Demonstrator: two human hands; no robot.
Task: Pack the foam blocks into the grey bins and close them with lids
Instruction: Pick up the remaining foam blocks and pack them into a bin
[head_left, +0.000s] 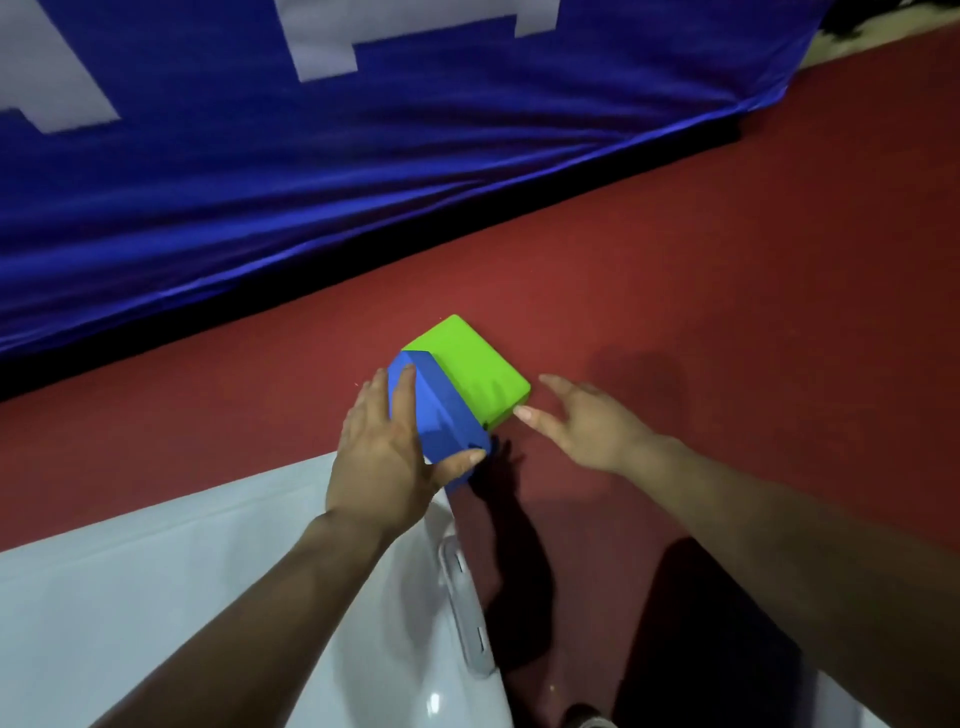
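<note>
Inside grip of left hand (382, 457), blue foam block (442, 415) beside green block (470, 366)

Dim light, hard shadows, soft blurred edges.

Blue cloth (363, 182) with white lettering is hanging beyond the left hand (384, 447); red floor (727, 249) is spreading beneath the right hand (587, 421).

Red carpet floor (675, 260): green foam block (470, 371) centre, pale lidded bin (156, 597) near left, blue cloth (363, 156) along far side.
</note>
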